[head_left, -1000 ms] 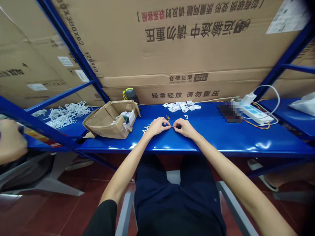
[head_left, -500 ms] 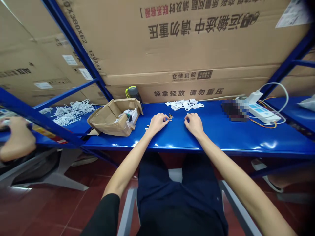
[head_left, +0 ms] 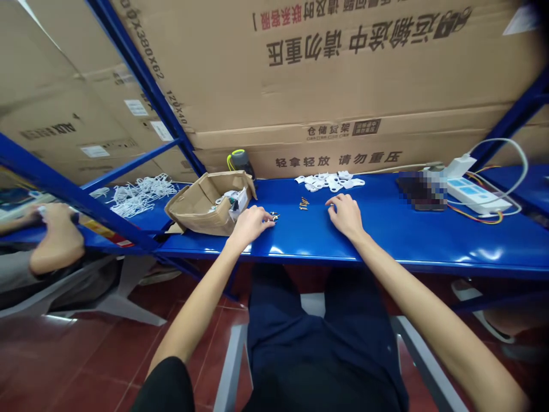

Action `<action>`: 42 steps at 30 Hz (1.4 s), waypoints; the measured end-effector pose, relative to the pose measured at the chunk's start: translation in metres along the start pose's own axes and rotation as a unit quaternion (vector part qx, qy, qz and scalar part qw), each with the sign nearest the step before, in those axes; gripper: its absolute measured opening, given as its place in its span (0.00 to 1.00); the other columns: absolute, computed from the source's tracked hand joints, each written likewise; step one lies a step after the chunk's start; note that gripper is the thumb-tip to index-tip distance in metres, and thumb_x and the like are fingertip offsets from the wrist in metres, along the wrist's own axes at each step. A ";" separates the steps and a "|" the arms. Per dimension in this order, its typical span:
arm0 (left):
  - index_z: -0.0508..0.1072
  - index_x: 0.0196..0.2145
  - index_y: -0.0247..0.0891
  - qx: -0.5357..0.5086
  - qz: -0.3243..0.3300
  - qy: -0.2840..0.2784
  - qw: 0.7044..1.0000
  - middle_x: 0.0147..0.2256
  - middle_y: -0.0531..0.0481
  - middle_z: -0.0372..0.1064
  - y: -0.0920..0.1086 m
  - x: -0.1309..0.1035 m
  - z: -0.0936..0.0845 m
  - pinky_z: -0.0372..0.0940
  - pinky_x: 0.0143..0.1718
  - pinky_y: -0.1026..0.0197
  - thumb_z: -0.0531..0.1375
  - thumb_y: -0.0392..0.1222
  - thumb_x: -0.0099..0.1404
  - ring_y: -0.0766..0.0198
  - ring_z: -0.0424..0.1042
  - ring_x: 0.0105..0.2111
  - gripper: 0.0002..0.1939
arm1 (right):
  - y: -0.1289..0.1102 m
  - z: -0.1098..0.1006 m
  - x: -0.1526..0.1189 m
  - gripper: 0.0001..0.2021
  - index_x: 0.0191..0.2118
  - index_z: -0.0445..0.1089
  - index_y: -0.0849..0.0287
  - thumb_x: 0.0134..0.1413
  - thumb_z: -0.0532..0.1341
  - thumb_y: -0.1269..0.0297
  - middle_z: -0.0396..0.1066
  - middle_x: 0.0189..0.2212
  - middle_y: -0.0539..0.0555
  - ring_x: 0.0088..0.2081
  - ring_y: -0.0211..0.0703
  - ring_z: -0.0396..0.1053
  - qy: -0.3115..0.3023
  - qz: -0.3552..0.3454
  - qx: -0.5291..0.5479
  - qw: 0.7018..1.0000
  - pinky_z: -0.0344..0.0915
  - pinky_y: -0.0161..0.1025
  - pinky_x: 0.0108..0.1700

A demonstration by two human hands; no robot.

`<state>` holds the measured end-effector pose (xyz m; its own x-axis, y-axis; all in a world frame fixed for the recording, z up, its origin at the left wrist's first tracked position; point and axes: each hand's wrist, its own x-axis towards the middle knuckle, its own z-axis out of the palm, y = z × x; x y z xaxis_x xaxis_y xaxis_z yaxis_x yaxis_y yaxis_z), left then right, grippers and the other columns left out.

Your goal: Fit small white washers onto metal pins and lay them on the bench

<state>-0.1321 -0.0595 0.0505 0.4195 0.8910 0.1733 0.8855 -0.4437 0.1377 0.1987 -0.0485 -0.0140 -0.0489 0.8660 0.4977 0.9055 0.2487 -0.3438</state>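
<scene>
My left hand (head_left: 252, 223) is at a little group of small pieces (head_left: 275, 216), just right of the cardboard box. Its thumb and forefinger are near the pieces; whether it grips one is too small to tell. Fingers apart, my right hand (head_left: 345, 213) rests over the blue table (head_left: 386, 229) with nothing seen in it. Between the hands lie several brass-coloured screws (head_left: 303, 203). Behind them is a heap of white plastic parts (head_left: 330, 181).
The open cardboard box (head_left: 201, 217) holds mixed items. Behind it stands a dark cylinder (head_left: 242, 162). A dark device (head_left: 422, 191) and white power strip (head_left: 478, 195) lie right. White cords (head_left: 141, 193) and another person's hand (head_left: 58, 229) are left, beyond the blue frame.
My left hand has moved left, from beside the screws to the small pieces near the box. The fingers of my right hand have spread a little. The view has shifted slightly.
</scene>
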 end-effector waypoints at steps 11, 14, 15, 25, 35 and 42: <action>0.87 0.47 0.45 -0.044 0.050 -0.004 0.998 0.47 0.47 0.82 0.051 0.013 0.028 0.67 0.51 0.55 0.64 0.46 0.75 0.52 0.76 0.49 0.11 | -0.009 -0.008 -0.006 0.12 0.48 0.78 0.54 0.70 0.56 0.65 0.78 0.47 0.57 0.50 0.54 0.73 -0.080 -0.175 0.114 0.975 0.68 0.50 0.54; 0.87 0.47 0.45 -0.148 0.055 0.014 0.987 0.46 0.49 0.83 0.062 0.030 0.043 0.67 0.51 0.57 0.65 0.46 0.75 0.55 0.77 0.47 0.10 | -0.012 -0.009 -0.010 0.12 0.52 0.77 0.52 0.72 0.58 0.61 0.78 0.47 0.57 0.51 0.53 0.73 -0.118 -0.218 0.126 0.960 0.69 0.49 0.55; 0.87 0.47 0.45 -0.176 0.050 0.019 0.983 0.45 0.49 0.83 0.065 0.036 0.047 0.67 0.51 0.57 0.66 0.45 0.74 0.55 0.78 0.46 0.10 | -0.012 -0.009 -0.010 0.12 0.52 0.78 0.52 0.72 0.58 0.59 0.78 0.47 0.57 0.51 0.53 0.73 -0.122 -0.217 0.121 0.961 0.69 0.49 0.55; 0.88 0.40 0.42 -0.258 0.069 0.029 0.963 0.41 0.49 0.84 0.060 0.063 0.064 0.68 0.48 0.57 0.69 0.44 0.70 0.55 0.80 0.44 0.06 | -0.010 -0.005 -0.008 0.09 0.42 0.77 0.53 0.70 0.59 0.62 0.75 0.44 0.57 0.48 0.51 0.73 -0.120 -0.132 0.089 0.980 0.69 0.44 0.48; 0.85 0.44 0.41 -0.258 0.123 0.048 0.957 0.44 0.47 0.81 0.063 0.052 0.070 0.68 0.53 0.56 0.64 0.47 0.75 0.56 0.77 0.45 0.11 | -0.010 -0.003 -0.008 0.11 0.47 0.77 0.51 0.72 0.59 0.55 0.76 0.48 0.56 0.50 0.52 0.73 -0.122 -0.152 0.104 0.975 0.68 0.45 0.51; 0.85 0.43 0.41 -0.269 0.132 0.035 0.953 0.42 0.48 0.80 0.060 0.052 0.069 0.69 0.51 0.56 0.65 0.47 0.73 0.57 0.77 0.43 0.10 | -0.013 -0.005 -0.007 0.08 0.43 0.79 0.50 0.68 0.63 0.57 0.74 0.47 0.55 0.48 0.50 0.73 -0.126 -0.138 0.095 0.978 0.67 0.44 0.49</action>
<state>-0.0435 -0.0332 0.0007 0.5836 0.7407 0.3328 0.5119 -0.6538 0.5572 0.1893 -0.0605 -0.0089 -0.4046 0.8274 0.3895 0.7497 0.5440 -0.3769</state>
